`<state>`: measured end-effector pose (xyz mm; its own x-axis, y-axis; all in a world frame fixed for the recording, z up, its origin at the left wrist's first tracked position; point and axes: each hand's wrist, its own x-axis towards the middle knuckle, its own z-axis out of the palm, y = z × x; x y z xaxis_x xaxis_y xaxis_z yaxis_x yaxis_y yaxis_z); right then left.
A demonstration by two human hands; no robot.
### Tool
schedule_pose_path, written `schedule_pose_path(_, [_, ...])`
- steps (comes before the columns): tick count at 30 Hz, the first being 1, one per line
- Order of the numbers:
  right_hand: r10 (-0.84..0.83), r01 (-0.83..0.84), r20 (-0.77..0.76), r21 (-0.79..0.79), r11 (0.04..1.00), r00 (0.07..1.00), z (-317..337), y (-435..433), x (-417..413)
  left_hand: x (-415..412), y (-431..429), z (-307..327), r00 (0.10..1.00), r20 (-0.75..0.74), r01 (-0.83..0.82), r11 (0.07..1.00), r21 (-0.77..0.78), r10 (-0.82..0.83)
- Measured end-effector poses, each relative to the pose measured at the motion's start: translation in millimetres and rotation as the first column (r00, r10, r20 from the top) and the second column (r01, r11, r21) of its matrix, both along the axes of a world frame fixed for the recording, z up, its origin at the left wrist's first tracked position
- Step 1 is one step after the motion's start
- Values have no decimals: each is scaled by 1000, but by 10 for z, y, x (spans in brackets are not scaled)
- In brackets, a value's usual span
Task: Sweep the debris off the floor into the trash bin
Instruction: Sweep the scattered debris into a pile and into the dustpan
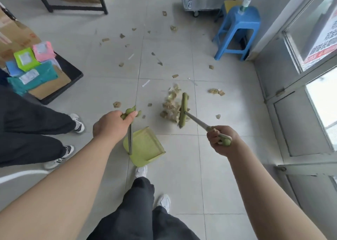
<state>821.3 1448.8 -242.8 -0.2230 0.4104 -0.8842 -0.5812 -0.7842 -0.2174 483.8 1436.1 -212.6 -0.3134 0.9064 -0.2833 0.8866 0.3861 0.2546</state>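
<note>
Debris (170,106): judged light, dry and loose. It would likely scatter under a hard stroke, so short low strokes suit it. Not to be taken by hand; work it with the broom (183,110) and dustpan (145,146).

Look: torn brown scraps, a few white strips. The main heap lies on the floor (182,166) against the broom head, near the dustpan but apart from it. The rest is strewn farther out.

Left hand (111,125): fingers curled round the dustpan handle. Right hand (221,140): fingers wrapped round the broom grip.

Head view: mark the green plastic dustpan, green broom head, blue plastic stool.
Green plastic dustpan (145,146), head view, middle of its tray.
Green broom head (183,110), head view, middle of the bar.
Blue plastic stool (249,18), head view, seat top.
</note>
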Motion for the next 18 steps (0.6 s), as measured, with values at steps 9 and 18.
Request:
schedule_pose_path(9, [-223, 237, 161, -70, 969, 961, -235, 282, 12, 204, 782, -76, 992, 30, 125, 992, -9, -125])
schedule_pose_path(18, [-190, 202, 94, -144, 969, 977, -430, 1013, -584, -23, 1555, -50, 983, 60, 178, 983, -38, -176])
